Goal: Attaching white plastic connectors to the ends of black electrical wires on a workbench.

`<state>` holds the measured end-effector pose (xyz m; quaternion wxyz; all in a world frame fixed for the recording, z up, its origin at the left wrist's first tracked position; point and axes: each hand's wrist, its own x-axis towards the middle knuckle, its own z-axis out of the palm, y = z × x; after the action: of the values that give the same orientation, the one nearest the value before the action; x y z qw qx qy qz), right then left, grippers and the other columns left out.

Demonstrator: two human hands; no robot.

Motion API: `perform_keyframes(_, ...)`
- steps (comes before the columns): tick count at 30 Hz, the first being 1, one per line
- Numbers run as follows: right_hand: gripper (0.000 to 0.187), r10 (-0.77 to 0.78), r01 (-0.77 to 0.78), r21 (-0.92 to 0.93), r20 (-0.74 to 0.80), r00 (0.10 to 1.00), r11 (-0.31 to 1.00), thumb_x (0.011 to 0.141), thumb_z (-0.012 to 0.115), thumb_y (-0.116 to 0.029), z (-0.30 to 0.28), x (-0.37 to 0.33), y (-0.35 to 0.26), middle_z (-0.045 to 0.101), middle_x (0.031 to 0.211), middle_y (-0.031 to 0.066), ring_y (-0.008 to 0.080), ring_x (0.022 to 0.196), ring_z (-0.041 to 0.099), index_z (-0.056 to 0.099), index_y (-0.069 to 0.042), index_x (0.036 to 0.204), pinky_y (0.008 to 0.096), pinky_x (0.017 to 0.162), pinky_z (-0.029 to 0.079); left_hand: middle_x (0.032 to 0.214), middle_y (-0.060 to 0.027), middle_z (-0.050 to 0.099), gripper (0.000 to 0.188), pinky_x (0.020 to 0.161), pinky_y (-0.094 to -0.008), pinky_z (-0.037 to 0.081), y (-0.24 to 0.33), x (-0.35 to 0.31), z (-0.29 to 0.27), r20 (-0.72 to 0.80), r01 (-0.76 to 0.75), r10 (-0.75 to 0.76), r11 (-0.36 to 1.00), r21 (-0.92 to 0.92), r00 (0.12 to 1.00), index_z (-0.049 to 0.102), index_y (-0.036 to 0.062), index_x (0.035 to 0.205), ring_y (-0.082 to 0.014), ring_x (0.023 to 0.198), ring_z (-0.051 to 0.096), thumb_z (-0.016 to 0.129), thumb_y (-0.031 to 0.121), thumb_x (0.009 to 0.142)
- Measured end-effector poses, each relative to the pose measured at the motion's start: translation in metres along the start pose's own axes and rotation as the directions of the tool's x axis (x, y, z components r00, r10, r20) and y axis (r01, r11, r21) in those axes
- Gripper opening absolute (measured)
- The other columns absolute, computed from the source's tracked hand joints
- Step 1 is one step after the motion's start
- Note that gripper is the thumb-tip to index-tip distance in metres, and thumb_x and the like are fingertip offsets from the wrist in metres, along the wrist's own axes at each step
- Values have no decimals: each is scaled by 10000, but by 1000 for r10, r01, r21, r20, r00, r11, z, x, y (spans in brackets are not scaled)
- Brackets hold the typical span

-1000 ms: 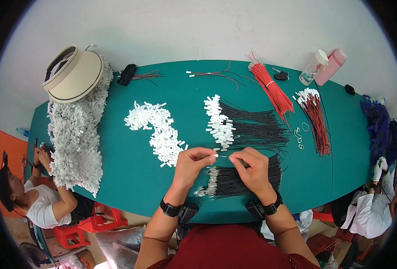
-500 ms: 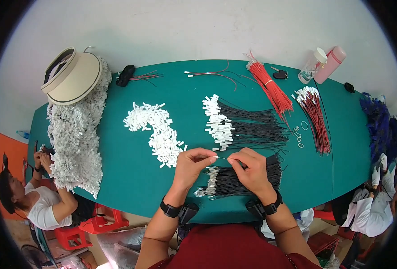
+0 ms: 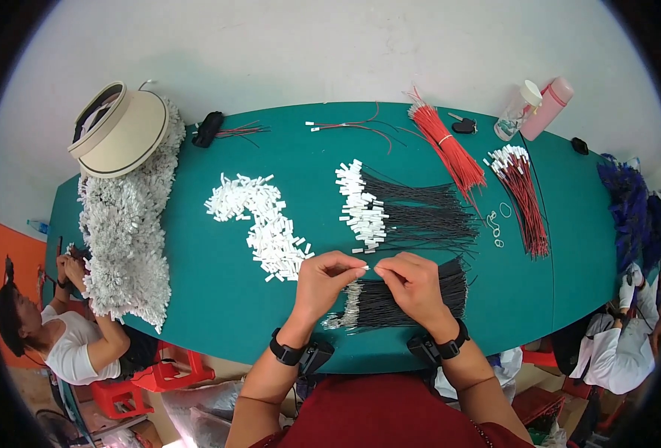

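Observation:
My left hand pinches a small white plastic connector housing between thumb and forefinger. Facing it, my right hand is pinched on a thin wire, whose tip is close to the housing; whether it has entered cannot be told. Beneath my hands lies a bundle of black wires with bare metal terminals on their left ends. Farther off are black wires fitted with white housings. To the left, loose white housings form a curved pile.
Red wire bundles lie at the back right, near rubber bands, keys, a clear cup and a pink bottle. A visor rests on a white heap at left. Co-workers sit at both table ends.
My hands have come closer together, narrowing the gap between the white housing and my right fingertips. The wire bundles and the pile stay where they were.

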<state>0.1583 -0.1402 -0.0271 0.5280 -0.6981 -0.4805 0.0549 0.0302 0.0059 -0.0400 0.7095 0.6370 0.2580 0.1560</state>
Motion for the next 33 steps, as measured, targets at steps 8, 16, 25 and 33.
perform_keyframes(8, 79, 10, -10, 19, 12, 1000, 1000, 817, 732, 22, 0, 0, 0, 660, 707, 98, 202, 589, 591, 722, 5, 893, 306, 535, 443, 878, -56, 750, 86, 731, -227, 542, -7, 1, -2, 40, -16, 19, 998, -65, 999, 765, -1, 941, -84, 803, 675, 771, 7, 856)
perform_keyframes(16, 65, 116, -119, 87, 39, 992, 989, 829, 732, 15, 0, 0, -3, 675, 724, 95, 167, 579, 592, 723, 15, 893, 288, 524, 432, 882, -57, 751, 103, 740, -231, 546, -5, 1, -1, 24, -33, 32, 999, 43, 999, 764, -1, 959, -86, 804, 677, 771, 7, 857)
perform_keyframes(25, 74, 98, -101, 78, 39, 994, 992, 840, 730, 2, 1, 0, -1, 688, 748, 97, 146, 590, 594, 729, 17, 912, 277, 529, 433, 872, -48, 748, 117, 732, -229, 541, -9, 3, 0, 60, 16, -12, 999, -52, 998, 765, 2, 975, -84, 797, 673, 768, 6, 858)
perform_keyframes(33, 77, 252, -274, 81, 208, 945, 958, 852, 730, -12, -12, 8, -10, 699, 781, 92, 122, 612, 598, 734, 15, 924, 263, 542, 444, 894, -55, 744, 81, 709, -213, 530, 4, 3, -11, 3, -42, 42, 993, 107, 999, 747, 0, 948, -71, 781, 667, 763, 14, 870)
